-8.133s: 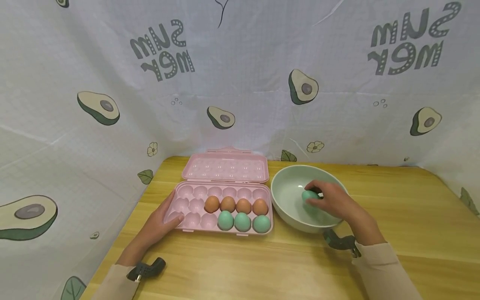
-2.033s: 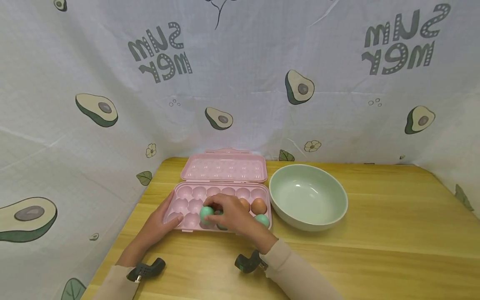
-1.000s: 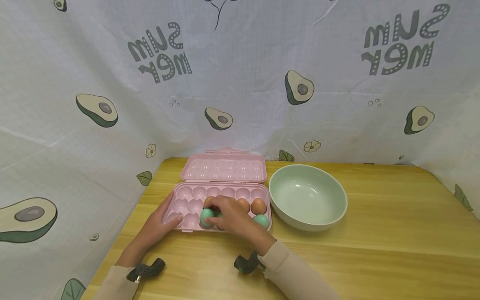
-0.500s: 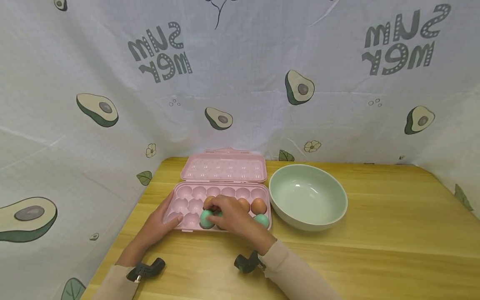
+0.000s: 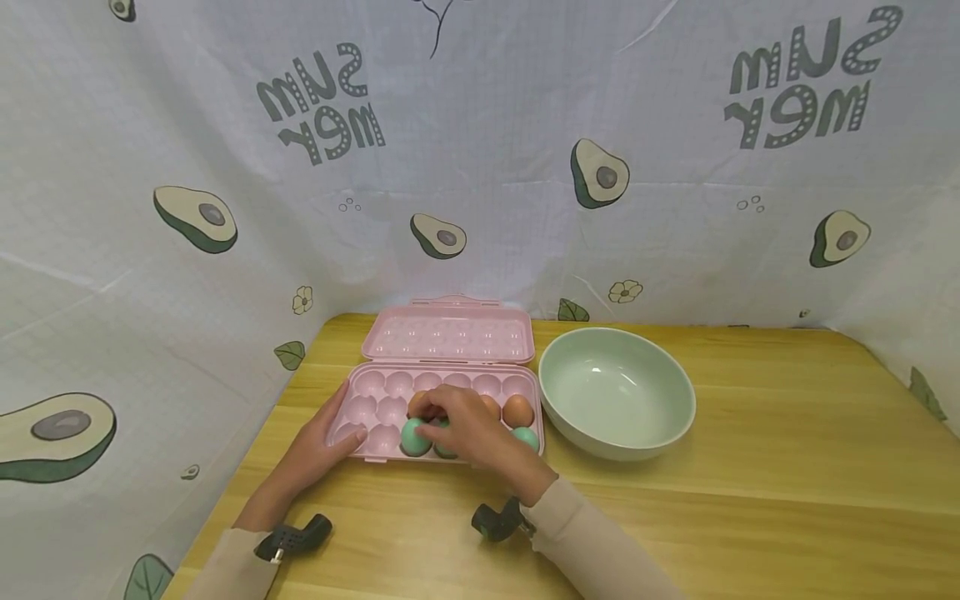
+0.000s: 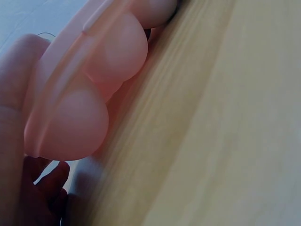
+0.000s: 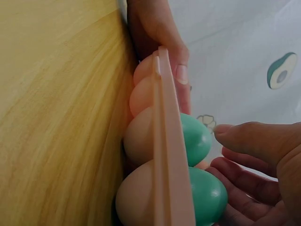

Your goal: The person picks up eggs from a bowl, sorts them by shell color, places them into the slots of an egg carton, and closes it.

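A pink egg tray (image 5: pixel 386 440) with its lid (image 5: pixel 450 333) folded back lies on the table. My left hand (image 5: pixel 318 442) grips its left end, thumb over the rim and fingers around the outer side. A green egg (image 5: pixel 415 437) sits in a front-row cup. Just beside it is my right hand (image 5: pixel 468 425), its thumb (image 7: pixel 244 136) slightly apart from the egg in the right wrist view. Another green egg (image 7: pixel 207 195) sits nearer that camera, and a third green egg (image 5: pixel 527 437) stands at the right end. Brown eggs (image 5: pixel 517 411) fill part of the middle row, some hidden by the hand.
A pale green bowl (image 5: pixel 617 393) stands right of the tray, close to its edge. The wooden table (image 5: pixel 787 433) extends to the right and front. Behind hangs a white cloth (image 5: pixel 495 167) with avocado prints.
Since the earliest frame, my right hand has carried a green egg left from the bowl into a front-row cup. Its fingers have now loosened from the egg. The left hand keeps its place.
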Demonstrator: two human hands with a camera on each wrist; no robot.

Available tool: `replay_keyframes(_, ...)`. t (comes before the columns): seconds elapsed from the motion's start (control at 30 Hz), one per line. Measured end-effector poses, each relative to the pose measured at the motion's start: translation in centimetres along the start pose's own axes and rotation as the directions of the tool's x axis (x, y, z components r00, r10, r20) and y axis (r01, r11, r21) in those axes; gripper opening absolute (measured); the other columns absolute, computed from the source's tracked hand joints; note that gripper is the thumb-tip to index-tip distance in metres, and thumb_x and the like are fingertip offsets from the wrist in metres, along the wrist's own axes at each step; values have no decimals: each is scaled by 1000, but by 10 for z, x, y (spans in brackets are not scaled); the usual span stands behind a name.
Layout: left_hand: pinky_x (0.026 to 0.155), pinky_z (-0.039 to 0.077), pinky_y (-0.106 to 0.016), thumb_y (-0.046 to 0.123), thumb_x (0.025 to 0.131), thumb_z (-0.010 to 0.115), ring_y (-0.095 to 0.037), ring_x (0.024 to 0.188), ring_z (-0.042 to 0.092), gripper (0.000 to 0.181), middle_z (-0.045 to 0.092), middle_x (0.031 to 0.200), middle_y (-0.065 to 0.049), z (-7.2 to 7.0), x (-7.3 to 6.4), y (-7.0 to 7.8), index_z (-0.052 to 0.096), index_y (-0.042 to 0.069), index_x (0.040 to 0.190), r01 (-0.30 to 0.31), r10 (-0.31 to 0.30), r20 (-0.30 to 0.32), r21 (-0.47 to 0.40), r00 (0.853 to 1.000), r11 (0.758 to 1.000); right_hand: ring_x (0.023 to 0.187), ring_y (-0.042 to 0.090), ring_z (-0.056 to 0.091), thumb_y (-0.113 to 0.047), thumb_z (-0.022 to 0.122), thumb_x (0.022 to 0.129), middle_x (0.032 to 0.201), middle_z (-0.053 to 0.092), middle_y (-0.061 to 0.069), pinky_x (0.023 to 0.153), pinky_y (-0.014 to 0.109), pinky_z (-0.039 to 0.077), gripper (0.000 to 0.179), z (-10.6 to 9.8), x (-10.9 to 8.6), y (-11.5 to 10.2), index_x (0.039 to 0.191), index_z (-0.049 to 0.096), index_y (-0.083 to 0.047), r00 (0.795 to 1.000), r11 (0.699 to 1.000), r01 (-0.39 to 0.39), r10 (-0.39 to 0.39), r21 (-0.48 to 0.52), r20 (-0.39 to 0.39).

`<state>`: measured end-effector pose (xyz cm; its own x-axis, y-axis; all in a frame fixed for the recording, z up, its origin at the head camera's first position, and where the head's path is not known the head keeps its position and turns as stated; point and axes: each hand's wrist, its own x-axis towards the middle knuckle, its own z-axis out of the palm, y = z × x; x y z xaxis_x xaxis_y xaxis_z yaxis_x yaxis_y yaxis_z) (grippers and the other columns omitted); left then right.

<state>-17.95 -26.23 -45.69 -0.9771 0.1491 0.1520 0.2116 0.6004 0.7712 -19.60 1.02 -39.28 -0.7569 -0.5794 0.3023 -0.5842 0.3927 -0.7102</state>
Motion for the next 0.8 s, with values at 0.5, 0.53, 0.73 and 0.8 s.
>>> replay_keyframes(0.5,114,26,-38,34,94,60,-38,142,24,77,24,157,-18,-9,-1,5,19,14,155,33,-34,-6,-47,999,998,90,19,65,-15,73,87,98,69,5,80,30,56,22,-15,0,-7,106,70,-6,999,1000,-14,14,-3,-51)
replay_keyframes(0.53,113,27,-30,31,96,59,-38,142,23,75,23,157,-18,-11,-1,5,18,11,155,30,-31,-8,-84,999,996,90,18,65,-16,73,87,98,69,5,81,28,56,22,-16,1,-8,106,70,-5,998,1000,-18,18,-2,-57)
replay_keyframes(0.73,95,29,-2,17,102,48,-40,140,26,64,26,153,-25,-22,5,6,15,-2,152,19,-16,10,-324,1000,946,91,13,65,-15,68,90,99,69,1,80,23,55,19,-26,-4,-6,106,70,-5,993,999,-36,38,19,-113)
replay_keyframes(0.8,100,30,-7,20,103,46,-38,141,27,63,28,153,-24,-27,9,9,15,-1,153,51,-47,20,-334,999,941,91,14,66,-16,66,92,99,69,0,81,25,55,19,-33,-7,-4,106,70,-5,990,999,-37,39,18,-135)
